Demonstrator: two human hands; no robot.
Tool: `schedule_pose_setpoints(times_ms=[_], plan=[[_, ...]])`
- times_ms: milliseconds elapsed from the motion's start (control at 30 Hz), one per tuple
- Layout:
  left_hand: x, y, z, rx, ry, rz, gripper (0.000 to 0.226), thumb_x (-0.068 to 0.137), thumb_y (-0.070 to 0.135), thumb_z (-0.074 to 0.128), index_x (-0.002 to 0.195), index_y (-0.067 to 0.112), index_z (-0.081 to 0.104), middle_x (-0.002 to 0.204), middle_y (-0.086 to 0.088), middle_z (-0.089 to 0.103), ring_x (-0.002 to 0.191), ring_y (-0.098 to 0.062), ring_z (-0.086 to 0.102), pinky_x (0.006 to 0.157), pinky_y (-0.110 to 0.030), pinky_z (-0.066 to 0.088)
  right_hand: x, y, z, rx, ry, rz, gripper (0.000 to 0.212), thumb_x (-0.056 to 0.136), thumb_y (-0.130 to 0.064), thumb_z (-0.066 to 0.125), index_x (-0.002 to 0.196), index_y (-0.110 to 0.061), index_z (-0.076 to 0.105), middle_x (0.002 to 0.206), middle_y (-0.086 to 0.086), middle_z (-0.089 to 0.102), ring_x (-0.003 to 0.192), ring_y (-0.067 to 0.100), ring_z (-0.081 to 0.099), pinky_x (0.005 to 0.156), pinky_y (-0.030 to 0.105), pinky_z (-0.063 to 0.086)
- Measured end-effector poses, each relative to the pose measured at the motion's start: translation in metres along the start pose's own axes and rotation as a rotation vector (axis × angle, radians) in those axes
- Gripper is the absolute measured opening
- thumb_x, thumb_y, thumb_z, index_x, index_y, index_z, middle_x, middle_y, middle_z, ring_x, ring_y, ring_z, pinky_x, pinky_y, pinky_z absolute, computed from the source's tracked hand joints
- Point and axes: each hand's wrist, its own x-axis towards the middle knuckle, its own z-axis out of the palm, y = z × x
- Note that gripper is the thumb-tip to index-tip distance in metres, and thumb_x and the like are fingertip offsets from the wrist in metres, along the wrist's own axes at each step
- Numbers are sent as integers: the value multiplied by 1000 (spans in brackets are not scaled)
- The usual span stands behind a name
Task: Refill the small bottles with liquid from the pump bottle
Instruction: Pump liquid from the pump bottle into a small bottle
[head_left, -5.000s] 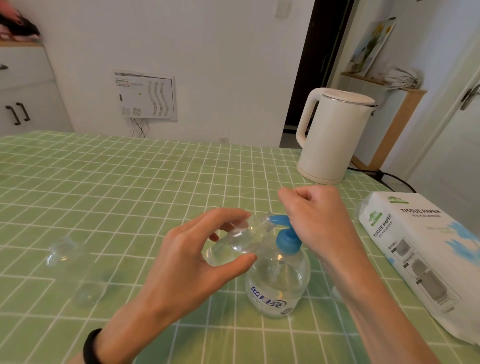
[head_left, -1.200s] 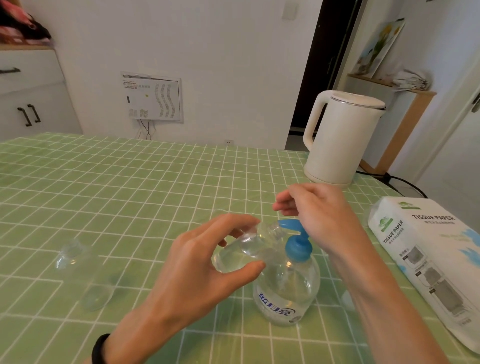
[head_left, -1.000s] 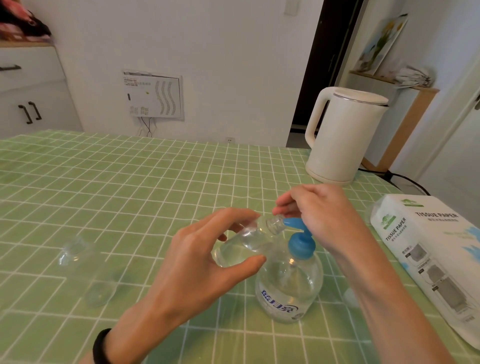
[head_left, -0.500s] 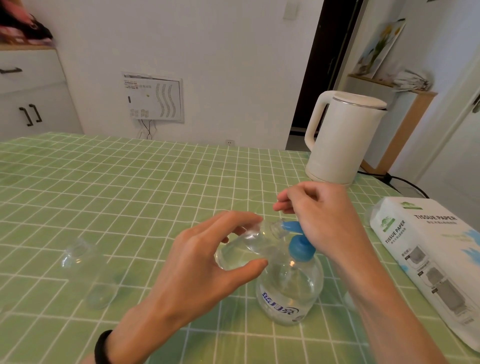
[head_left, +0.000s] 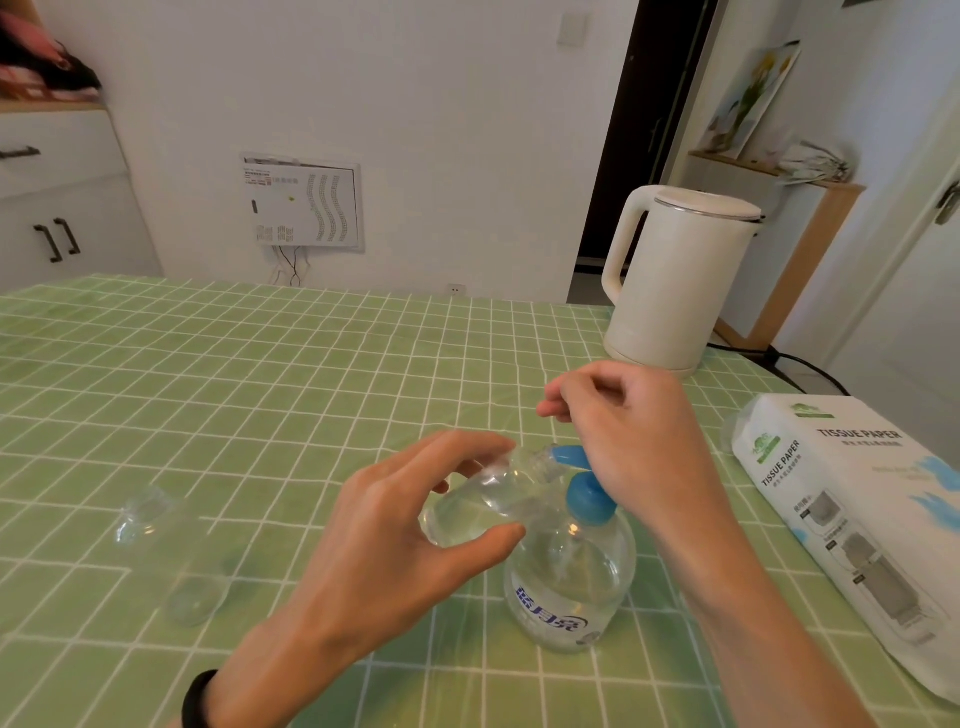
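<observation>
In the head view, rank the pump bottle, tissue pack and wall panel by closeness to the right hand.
1. Pump bottle: directly beneath the right hand, touching it.
2. Tissue pack: on the table, to the right.
3. Wall panel: on the far wall, left.

Home dining corner, green checked tablecloth (head_left: 260, 374), white electric kettle (head_left: 675, 280), tissue pack (head_left: 852, 499), cupboard (head_left: 62, 208)

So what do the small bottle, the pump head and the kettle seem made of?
Small bottle: clear glossy plastic, probably; liquid visible inside. Pump head: opaque blue plastic, smooth sheen. Kettle: matte cream shell, likely plastic; shiny metal-looking rim under lid.
</observation>
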Motion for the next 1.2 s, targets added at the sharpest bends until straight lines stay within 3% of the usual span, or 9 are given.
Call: schedule_pose_setpoints(times_ms=[67, 200, 333, 500, 633, 800, 1000, 1100, 1200], plan=[[0, 0, 0, -5, 1, -1, 49, 78, 41, 82, 124, 32, 69, 113, 26, 73, 102, 1, 70, 82, -18, 53, -1, 0, 1, 35, -12, -11, 29, 100, -21, 61, 77, -27, 77, 75, -16, 79, 75, 4, 75, 64, 11, 53], [1, -2, 0, 0, -6, -1, 47, 79, 41, 81, 123, 30, 69, 112, 24, 73, 102, 0, 70, 81, -19, 53, 1, 4, 2, 38, -28, 66, 26, 98, -22, 63, 77, -25, 78, 77, -13, 80, 79, 9, 76, 78, 28, 58], [0, 0, 0, -1, -12, 2, 46, 79, 40, 81, 122, 29, 70, 110, 23, 74, 101, -1, 71, 79, -23, 54, 0, 6, 1, 27, -74, 128, 24, 99, -24, 64, 79, -24, 78, 79, -10, 81, 83, 12, 76, 79, 33, 58], [1, -1, 0, -10, 6, 8, 48, 79, 40, 82, 124, 31, 69, 113, 26, 73, 102, -1, 71, 80, -22, 54, -1, 3, 0, 32, 2, 36, 25, 99, -26, 63, 78, -26, 77, 79, -3, 80, 80, 18, 75, 63, 15, 53], [0, -2, 1, -10, 10, 8, 49, 79, 42, 82, 125, 33, 68, 113, 26, 72, 102, -1, 71, 81, -21, 54, 0, 2, 0, 48, -14, 14, 26, 99, -25, 62, 79, -26, 78, 82, 2, 80, 84, 22, 75, 66, 18, 56], [1, -3, 2, 2, 1, 1, 48, 79, 41, 82, 124, 33, 68, 113, 26, 72, 102, 0, 70, 81, -20, 53, 4, 4, 1, -20, -37, 74, 24, 97, -21, 62, 79, -26, 78, 80, -6, 79, 77, 4, 69, 51, 7, 43], [0, -1, 2, 4, 2, 1, 48, 79, 42, 82, 124, 32, 69, 112, 25, 73, 102, 0, 71, 80, -22, 54, 3, 5, 0, -20, -51, 88, 25, 99, -22, 60, 81, -25, 78, 78, -11, 78, 81, -4, 67, 53, 2, 43], [0, -1, 1, -9, 13, -5, 50, 78, 42, 82, 125, 32, 69, 112, 25, 73, 102, -1, 71, 81, -24, 55, 2, 3, 0, -20, 8, 19, 25, 99, -25, 60, 82, -23, 77, 67, -16, 74, 67, -5, 67, 54, 1, 42], [0, -1, 1, -11, 10, -9, 50, 77, 42, 82, 125, 31, 69, 113, 25, 73, 102, -1, 71, 81, -26, 56, 1, 2, 1, 0, 27, -12, 23, 100, -25, 61, 84, -24, 78, 72, -17, 75, 80, -12, 66, 59, -2, 41]])
